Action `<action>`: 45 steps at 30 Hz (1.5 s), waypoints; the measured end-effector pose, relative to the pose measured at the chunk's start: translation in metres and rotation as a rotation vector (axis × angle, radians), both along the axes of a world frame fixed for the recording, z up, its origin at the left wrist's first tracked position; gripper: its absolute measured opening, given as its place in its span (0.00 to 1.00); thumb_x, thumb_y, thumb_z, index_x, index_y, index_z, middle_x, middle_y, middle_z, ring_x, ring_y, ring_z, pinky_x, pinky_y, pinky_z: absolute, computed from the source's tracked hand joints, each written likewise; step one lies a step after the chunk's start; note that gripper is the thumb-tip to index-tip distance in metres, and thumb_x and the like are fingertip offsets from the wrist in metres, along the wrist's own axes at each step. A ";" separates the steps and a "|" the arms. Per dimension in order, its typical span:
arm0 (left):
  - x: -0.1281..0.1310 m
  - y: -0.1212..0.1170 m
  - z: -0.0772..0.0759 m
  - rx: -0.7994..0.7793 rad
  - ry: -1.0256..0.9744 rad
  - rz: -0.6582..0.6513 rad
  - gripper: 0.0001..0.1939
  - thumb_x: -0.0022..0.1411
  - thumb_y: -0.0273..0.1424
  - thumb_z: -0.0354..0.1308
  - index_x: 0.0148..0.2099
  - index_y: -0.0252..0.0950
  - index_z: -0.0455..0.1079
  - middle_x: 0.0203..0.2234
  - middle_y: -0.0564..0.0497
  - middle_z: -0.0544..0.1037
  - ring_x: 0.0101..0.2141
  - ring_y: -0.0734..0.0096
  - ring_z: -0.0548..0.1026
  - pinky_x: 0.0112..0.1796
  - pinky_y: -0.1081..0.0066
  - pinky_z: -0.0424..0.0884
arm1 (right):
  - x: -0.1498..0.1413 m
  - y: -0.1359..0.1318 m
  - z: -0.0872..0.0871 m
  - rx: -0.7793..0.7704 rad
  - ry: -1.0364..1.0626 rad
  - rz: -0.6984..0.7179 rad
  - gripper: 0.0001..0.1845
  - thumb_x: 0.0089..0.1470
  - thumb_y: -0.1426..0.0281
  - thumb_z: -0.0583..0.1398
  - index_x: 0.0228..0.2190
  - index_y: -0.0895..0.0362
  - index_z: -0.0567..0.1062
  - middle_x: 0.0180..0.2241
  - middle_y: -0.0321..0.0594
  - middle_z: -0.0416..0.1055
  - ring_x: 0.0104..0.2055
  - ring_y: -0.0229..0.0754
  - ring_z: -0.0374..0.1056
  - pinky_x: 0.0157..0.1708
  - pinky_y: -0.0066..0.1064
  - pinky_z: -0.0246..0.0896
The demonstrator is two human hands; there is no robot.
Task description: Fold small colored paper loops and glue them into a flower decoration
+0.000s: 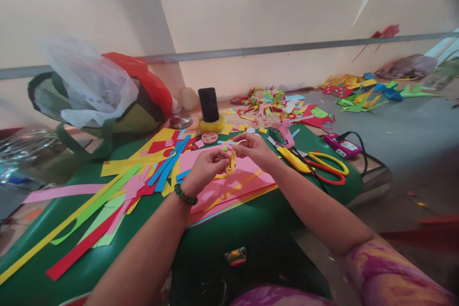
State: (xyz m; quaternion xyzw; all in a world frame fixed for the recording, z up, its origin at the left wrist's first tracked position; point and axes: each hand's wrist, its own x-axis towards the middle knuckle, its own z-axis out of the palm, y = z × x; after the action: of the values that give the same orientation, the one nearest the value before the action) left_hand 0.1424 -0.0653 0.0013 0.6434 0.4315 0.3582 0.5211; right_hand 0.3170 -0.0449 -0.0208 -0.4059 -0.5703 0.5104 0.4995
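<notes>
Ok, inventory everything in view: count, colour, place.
paper strip: one, yellow, between hands
sheets: several, mostly pink, beneath hands
loose strips: many, multicoloured, left
scissors: one, red and yellow, right
cutter: one, yellow, beside scissors
glue gun: one, pink, right
phone: one, black, in holder
holder: one, yellow, back
device: one, purple, right
paper scraps: many, multicoloured, back
bags: several, green, white, red, left
cover: one, green, underneath
bracelet: one, green, left wrist
left hand: one, centre
right hand: one, centre
</notes>
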 end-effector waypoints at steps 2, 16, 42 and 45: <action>0.000 0.000 -0.001 0.003 0.001 -0.007 0.11 0.46 0.37 0.63 0.28 0.35 0.68 0.20 0.55 0.72 0.22 0.76 0.68 0.26 0.74 0.67 | 0.000 0.000 -0.001 0.013 0.013 0.001 0.22 0.39 0.59 0.70 0.33 0.56 0.69 0.19 0.29 0.70 0.23 0.34 0.66 0.28 0.30 0.62; 0.001 0.003 -0.008 -0.008 0.001 -0.034 0.11 0.48 0.37 0.62 0.31 0.35 0.67 0.21 0.54 0.74 0.23 0.75 0.72 0.25 0.75 0.67 | -0.003 0.003 -0.005 0.082 -0.010 -0.018 0.21 0.43 0.58 0.67 0.33 0.57 0.69 0.20 0.29 0.70 0.23 0.34 0.67 0.26 0.29 0.61; -0.002 0.010 -0.014 0.034 0.008 -0.075 0.15 0.49 0.40 0.65 0.31 0.35 0.67 0.23 0.54 0.74 0.25 0.74 0.74 0.28 0.74 0.67 | -0.005 0.008 -0.007 0.063 0.025 0.031 0.20 0.38 0.65 0.68 0.34 0.57 0.71 0.22 0.29 0.68 0.25 0.33 0.63 0.27 0.27 0.57; -0.007 0.016 -0.013 0.026 -0.013 0.009 0.18 0.49 0.43 0.65 0.34 0.35 0.68 0.26 0.52 0.76 0.27 0.72 0.75 0.30 0.72 0.69 | -0.004 0.011 -0.009 0.059 0.064 -0.011 0.18 0.37 0.66 0.68 0.33 0.57 0.72 0.20 0.27 0.65 0.21 0.30 0.59 0.22 0.25 0.51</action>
State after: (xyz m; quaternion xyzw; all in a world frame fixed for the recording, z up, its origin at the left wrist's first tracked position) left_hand 0.1357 -0.0491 -0.0120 0.6461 0.4262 0.3701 0.5138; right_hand 0.3134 -0.0336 -0.0300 -0.3776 -0.5668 0.5034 0.5318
